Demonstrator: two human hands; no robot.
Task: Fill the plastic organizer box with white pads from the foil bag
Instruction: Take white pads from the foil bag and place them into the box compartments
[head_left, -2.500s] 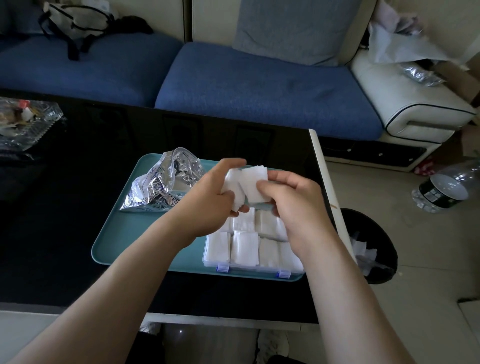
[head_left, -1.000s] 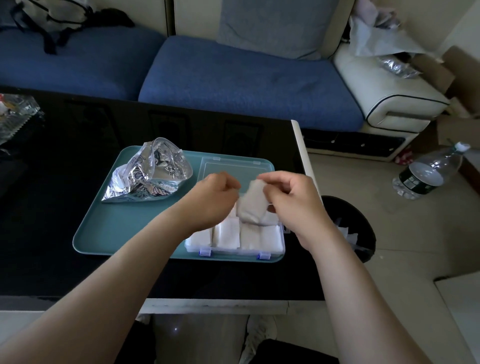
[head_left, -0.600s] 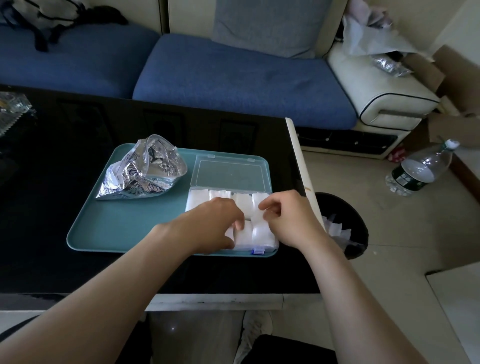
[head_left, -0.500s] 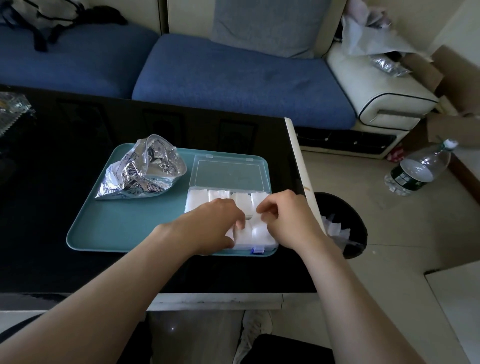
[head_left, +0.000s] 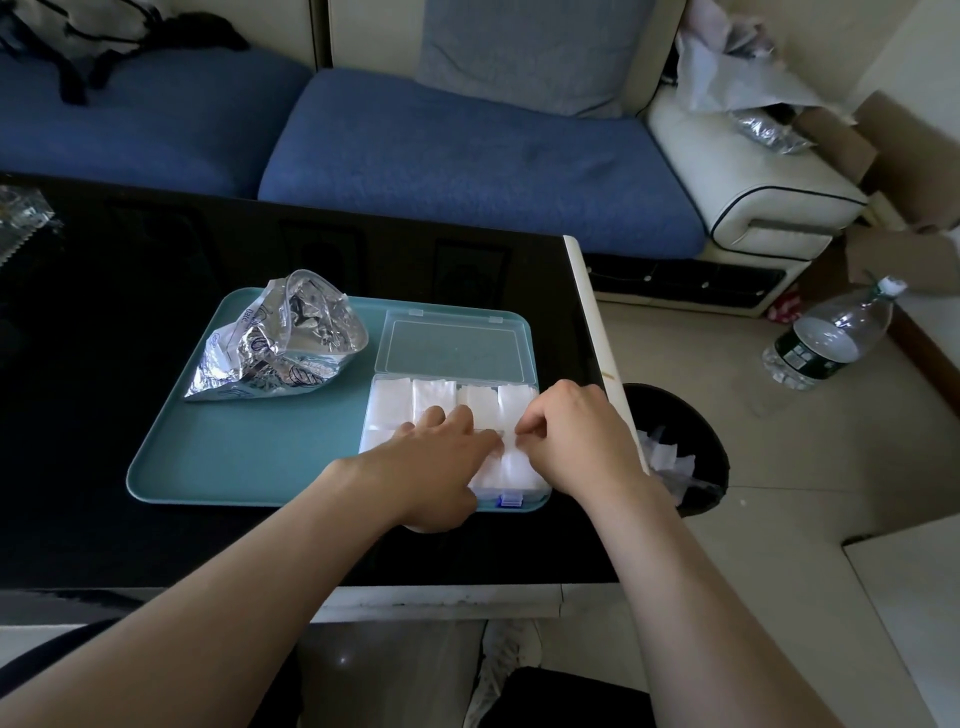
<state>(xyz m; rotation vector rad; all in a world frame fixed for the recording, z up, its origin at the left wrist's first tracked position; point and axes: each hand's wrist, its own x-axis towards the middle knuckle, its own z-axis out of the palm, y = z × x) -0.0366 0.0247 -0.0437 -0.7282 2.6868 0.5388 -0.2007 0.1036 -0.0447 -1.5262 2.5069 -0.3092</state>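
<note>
Pressing down on the white pads in the plastic organizer box with the left hand, with fingers laid fairly straight across the near-left compartments and gripping nothing. Probably done to stop the springy stacks from lifting.

Pinching one white pad with the right hand, with fingertips curled onto it toward the right of the box. Seemingly tucking it down into its slot.

With the lid folded back flat on the far side, clear of both hands. With the foil bag lying mouth-open on the far-left part of the teal tray, handy for another reach, yet well apart from either hand. All of it on the black bench, near its right edge.

Directly beneath both hands: the box, touching the left palm and fingers and the right fingertips. Showing pads in every compartment not hidden by the hands. Looks nearly full, though impossible to tell for the slots under the left hand.
</note>
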